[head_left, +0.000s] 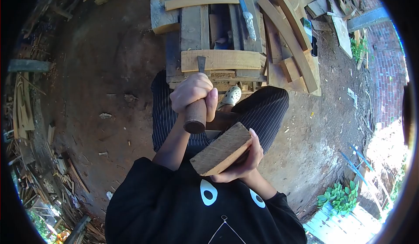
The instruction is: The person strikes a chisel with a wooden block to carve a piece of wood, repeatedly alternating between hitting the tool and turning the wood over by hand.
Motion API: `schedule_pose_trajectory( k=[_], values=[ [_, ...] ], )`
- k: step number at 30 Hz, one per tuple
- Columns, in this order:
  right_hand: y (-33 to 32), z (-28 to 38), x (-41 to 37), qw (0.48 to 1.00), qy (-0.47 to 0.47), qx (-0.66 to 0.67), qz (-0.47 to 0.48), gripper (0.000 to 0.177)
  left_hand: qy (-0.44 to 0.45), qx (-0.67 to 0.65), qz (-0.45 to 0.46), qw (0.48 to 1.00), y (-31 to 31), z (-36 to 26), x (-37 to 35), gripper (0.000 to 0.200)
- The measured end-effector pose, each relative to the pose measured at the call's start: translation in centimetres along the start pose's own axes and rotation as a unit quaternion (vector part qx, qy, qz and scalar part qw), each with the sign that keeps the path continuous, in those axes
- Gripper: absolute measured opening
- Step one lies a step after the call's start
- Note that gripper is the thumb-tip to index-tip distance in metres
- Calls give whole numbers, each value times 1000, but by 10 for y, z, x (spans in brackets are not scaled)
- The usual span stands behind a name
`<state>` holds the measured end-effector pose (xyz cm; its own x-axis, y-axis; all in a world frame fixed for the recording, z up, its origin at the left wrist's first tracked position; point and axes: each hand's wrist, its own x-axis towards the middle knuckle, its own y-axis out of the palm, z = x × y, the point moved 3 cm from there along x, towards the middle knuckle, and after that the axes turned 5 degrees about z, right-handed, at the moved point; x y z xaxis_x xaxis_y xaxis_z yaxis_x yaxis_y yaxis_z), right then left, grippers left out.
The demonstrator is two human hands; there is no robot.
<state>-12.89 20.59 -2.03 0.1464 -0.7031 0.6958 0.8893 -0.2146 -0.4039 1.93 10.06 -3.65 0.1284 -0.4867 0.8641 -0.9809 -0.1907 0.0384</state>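
Chisel: just above mid-frame we see the chisel (195, 118), its dark, flared metal blade aimed at the upper edge, its round brown butt towards us.
Left hand: the left hand (192, 92) wraps its fingers firmly round the handle, thumb along the side; we judge that this fist steadies the tool while leaving the butt bare.
Wooden block: below centre, the wooden block (223, 150) is held tilted, oblong and thick, rough-grained on its broad face and paler along one side.
Right hand: the right hand (244, 162) clasps the block from beneath and the side, its fingers spread wide, probably to bear the weight.
Curved board: behind the blade's tip, in the upper middle, lies the curved board (235, 61), pale and gently arched; we cannot tell whether blade and board touch. The planks (195, 28) below seem to give it firm backing.
Planks: grey and weathered, they also carry a slim curved strip (200, 1) and a long tool (248, 25) with a whitish, lumpy handle.
Upper right: long curved beams (290, 47) lie piled beside the planks.
Ground: brown, bare-looking earth (100, 135) fills the left, dotted with scraps.
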Motion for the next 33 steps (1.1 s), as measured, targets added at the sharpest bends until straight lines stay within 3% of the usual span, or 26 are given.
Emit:
schedule_pose_trajectory(
  k=[8,12,14,17,19,20,23,26,27,30,32,33],
  values=[
    [-2,1,12,999,-38,-24,-17,100,3,24,2,1000,5,3,-1,18],
    [-6,5,24,998,-57,24,-26,99,11,35,-9,999,7,7,-3,19],
    [-17,6,29,995,-74,32,55,101,-5,18,-12,1000,8,4,-2,20],
    [-3,1,43,995,-17,15,100,97,-15,-26,-46,999,5,13,-13,22],
    [8,13,61,992,50,-47,107,82,-39,-28,-42,998,1,13,-14,23],
    [5,19,64,987,-8,-117,109,82,-22,-18,-24,999,1,11,-8,23],
    [2,23,60,992,-129,-3,-1,79,2,3,-16,1000,7,4,0,24],
    [7,19,70,984,-18,-110,136,68,-43,20,0,999,6,5,1,23],
    [2,27,74,980,7,-117,159,69,-52,24,6,998,6,5,-1,23],
    [-7,34,64,989,-137,-40,33,84,8,20,-10,1000,5,8,-4,25],
    [-4,28,61,987,-139,-57,51,95,-30,22,6,999,3,5,-8,25],
    [0,24,66,987,-82,-95,104,97,-55,21,8,998,3,4,-11,25]
  ],
)
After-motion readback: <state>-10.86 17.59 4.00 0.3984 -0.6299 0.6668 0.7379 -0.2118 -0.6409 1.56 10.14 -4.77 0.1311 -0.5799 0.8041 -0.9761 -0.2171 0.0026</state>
